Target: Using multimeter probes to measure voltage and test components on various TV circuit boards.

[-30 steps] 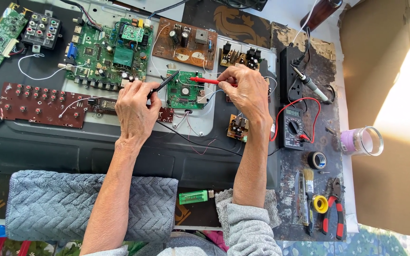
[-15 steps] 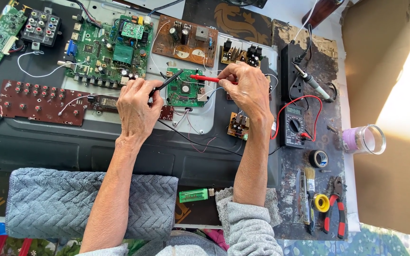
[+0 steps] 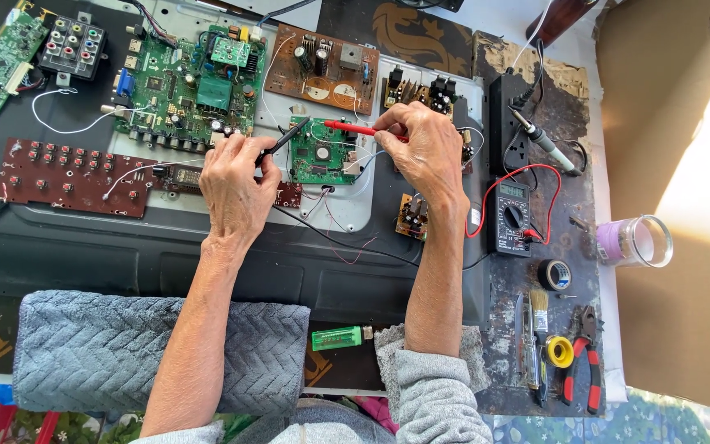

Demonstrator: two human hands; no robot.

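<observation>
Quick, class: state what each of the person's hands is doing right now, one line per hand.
Left hand: closed on the black probe.
Right hand: closed on the red probe, tip toward the small green board.

The small green circuit board [image 3: 322, 154] looks like glossy lacquered laminate dotted with bright solder. Over it, the red probe [image 3: 353, 129] in the right hand [image 3: 425, 152] and the black probe [image 3: 283, 140] in the left hand [image 3: 236, 181] are smooth plastic. Just below that board lies a matt, dark plastic panel [image 3: 207, 255]. Nearer than the panel, the grey cloth [image 3: 166, 349] is thick and quilted. Right of the board, the multimeter [image 3: 511, 215] is dull black plastic on a worn, rough, stained worktop [image 3: 573, 205]; beyond it the jar [image 3: 634, 241] gleams clear.
</observation>
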